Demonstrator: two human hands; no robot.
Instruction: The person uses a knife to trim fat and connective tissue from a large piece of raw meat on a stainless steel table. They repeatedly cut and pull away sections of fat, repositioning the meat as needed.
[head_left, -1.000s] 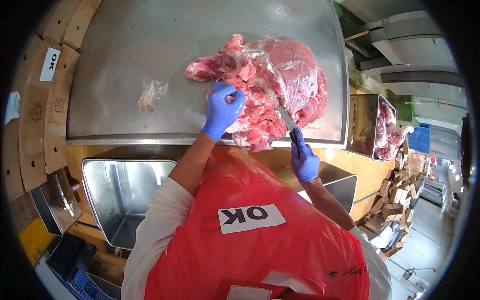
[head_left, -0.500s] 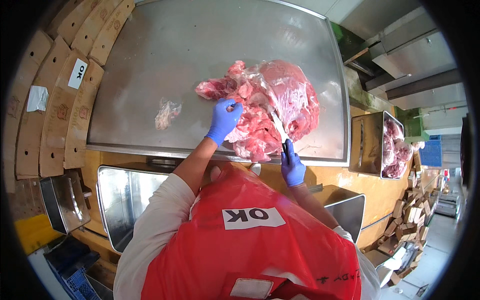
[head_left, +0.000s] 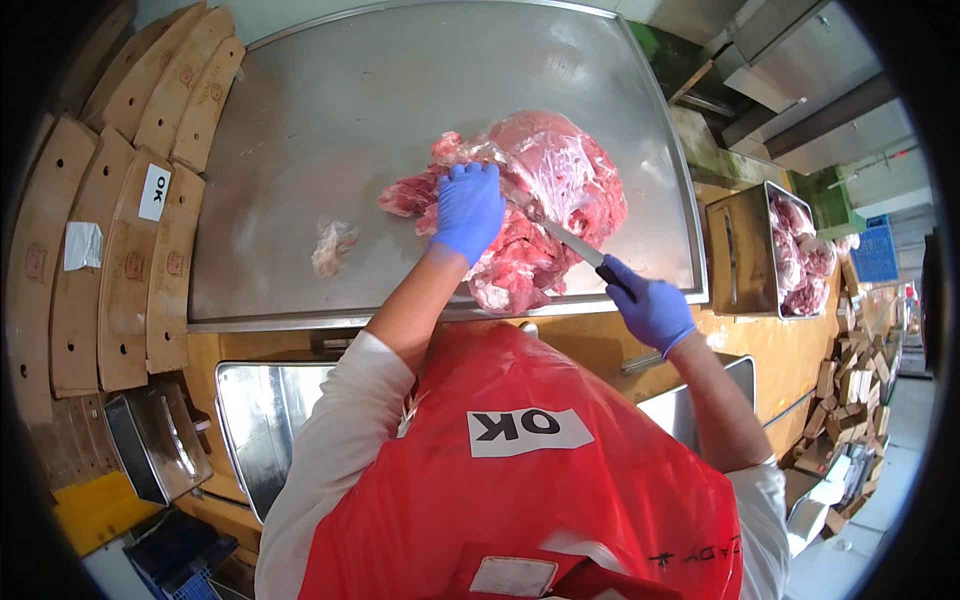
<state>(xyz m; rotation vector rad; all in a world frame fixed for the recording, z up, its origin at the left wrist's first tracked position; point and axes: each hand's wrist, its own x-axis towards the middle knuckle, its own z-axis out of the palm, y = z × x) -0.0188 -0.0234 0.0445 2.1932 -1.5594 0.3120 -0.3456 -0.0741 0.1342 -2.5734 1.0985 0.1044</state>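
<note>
A large cut of raw meat [head_left: 560,170] rests on the steel table [head_left: 310,130], its pale, fatty rounded side to the right and loose ragged flesh to the left and front. My left hand [head_left: 470,212], in a blue glove, grips the upper left part of the meat with its fingers curled over it; the fingertips are partly hidden. In my gloved right hand [head_left: 652,308] is a black-handled knife [head_left: 578,245]. Its blade points up and left, and the tip is against the meat near the seam between the loose flesh and the rounded side.
A small fatty scrap [head_left: 332,246] lies left of the meat. Cardboard boxes [head_left: 125,270] line the table's left side. Below the front edge stands a metal tub [head_left: 275,385]. At right, a metal bin [head_left: 740,250] holds several pieces of meat [head_left: 803,255].
My left hand has moved up and right onto the meat, its fingers now over it. My right hand has swung right and up, and the knife lies at a flatter slant.
</note>
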